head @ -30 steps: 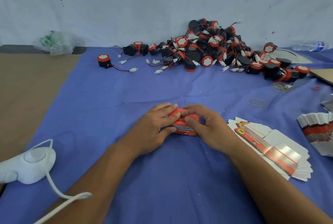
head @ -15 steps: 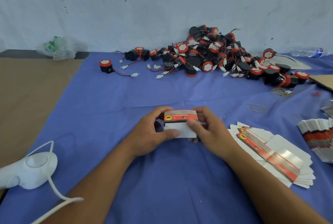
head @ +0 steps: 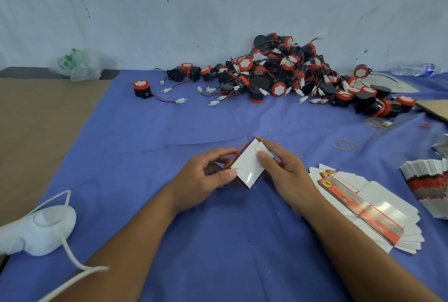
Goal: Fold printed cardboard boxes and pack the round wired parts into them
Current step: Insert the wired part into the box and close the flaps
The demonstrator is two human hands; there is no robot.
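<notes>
- Against the far wall, on the cloth point(head: 169, 127), lies a pile of parts point(head: 278, 76); one lone part point(head: 141, 88) stands apart to its left.
- Right of the hands lies a fan of flat boxes point(head: 378, 209), with a second stack point(head: 426, 180) at the right edge and rubber bands point(head: 344, 144) beyond them.
- A white device point(head: 41, 231) with a cord lies near left; a bag point(head: 77, 63) and a bottle point(head: 412, 70) lie by the wall.
- At mid-cloth both hands grasp the box point(head: 247, 165), turned corner-up with its white face to the camera.
- The left hand point(head: 206, 175) curls round the box's left side, thumb on the lower corner.
- The right hand point(head: 283, 168) pinches the right side, thumb on the face.
- Bare cloth lies between the hands and the pile; the cloth's left edge meets a brown sheet point(head: 36, 131).
</notes>
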